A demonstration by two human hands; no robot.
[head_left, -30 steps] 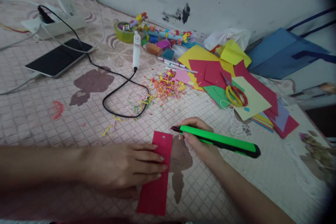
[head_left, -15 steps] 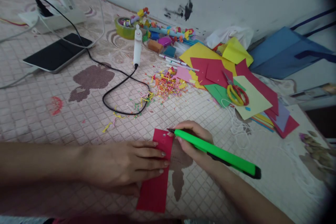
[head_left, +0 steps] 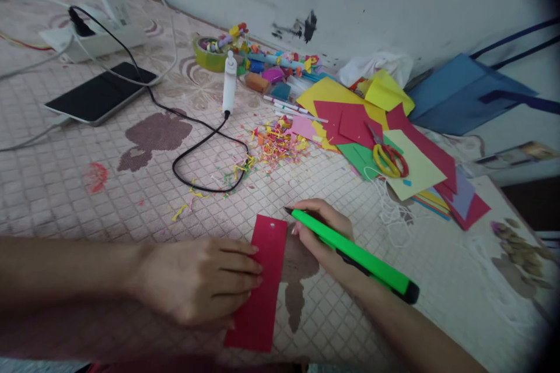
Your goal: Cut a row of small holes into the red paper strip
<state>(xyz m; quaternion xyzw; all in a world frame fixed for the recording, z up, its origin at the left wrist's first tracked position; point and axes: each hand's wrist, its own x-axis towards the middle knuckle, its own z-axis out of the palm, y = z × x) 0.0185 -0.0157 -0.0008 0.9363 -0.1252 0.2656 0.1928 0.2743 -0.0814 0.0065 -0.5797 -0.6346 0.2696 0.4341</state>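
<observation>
A narrow red paper strip (head_left: pixel 262 291) lies on the patterned tablecloth in front of me, a small pale hole near its top end. My left hand (head_left: pixel 210 280) lies palm down, its fingers stretched flat over the strip's left edge and its thumb mostly hidden. Right of the strip's top, my right hand (head_left: pixel 326 230) is closed around a green box cutter (head_left: pixel 350 253) with a black end. The cutter's dark tip points up and left, just off the strip's upper right corner and clear of the paper.
Paper scraps (head_left: pixel 282 143) lie beyond the strip, beside a white glue gun (head_left: pixel 229 84) with a looping black cord. Scissors (head_left: pixel 389 160) rest on coloured paper sheets (head_left: pixel 422 163). White string (head_left: pixel 391 210) lies at right. A tablet (head_left: pixel 102 93) and power strip (head_left: pixel 96 41) are at left.
The cutter's tip has lifted away from the strip's top corner. My left hand has slid left, its fingertips now nearer the strip's left edge. The view has shifted slightly.
</observation>
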